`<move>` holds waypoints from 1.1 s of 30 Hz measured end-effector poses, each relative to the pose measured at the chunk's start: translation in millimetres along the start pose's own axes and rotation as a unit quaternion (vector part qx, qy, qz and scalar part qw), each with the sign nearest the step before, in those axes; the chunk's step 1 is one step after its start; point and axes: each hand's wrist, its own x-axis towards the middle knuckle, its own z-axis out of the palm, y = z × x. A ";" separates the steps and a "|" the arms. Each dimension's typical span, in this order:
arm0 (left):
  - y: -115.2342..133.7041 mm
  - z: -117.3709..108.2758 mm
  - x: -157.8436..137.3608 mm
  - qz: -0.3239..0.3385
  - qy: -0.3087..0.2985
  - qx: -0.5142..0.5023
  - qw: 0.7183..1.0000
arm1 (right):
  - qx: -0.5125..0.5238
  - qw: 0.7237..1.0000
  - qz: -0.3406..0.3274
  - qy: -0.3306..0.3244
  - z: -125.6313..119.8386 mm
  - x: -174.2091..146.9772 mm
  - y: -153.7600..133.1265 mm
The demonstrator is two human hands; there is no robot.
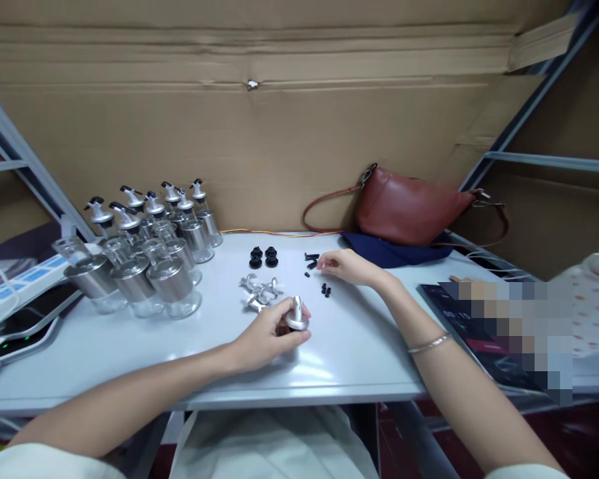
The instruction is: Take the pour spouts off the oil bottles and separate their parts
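One spout [297, 320] stands at lower centre, tube upward, pinched between the thumb and fingers of the left hand [265, 334]. Loose metal parts [265, 291] lie just beyond that hand on the table [349, 359]. Right of centre, the right hand [350, 267] has its fingertips bunched at the black levers [311, 257]; whether they pinch one cannot be told. Black stoppers [263, 257] sit at centre. Bottles [172, 283] stand at left. Farther back, at upper right, a bag [409, 206] rests against cardboard [279, 146].
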 end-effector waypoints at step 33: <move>-4.6 -1.0 0.3 0.023 -0.011 0.003 1.000 | 0.020 0.986 0.041 -0.159 -12.8 -8.0 0.1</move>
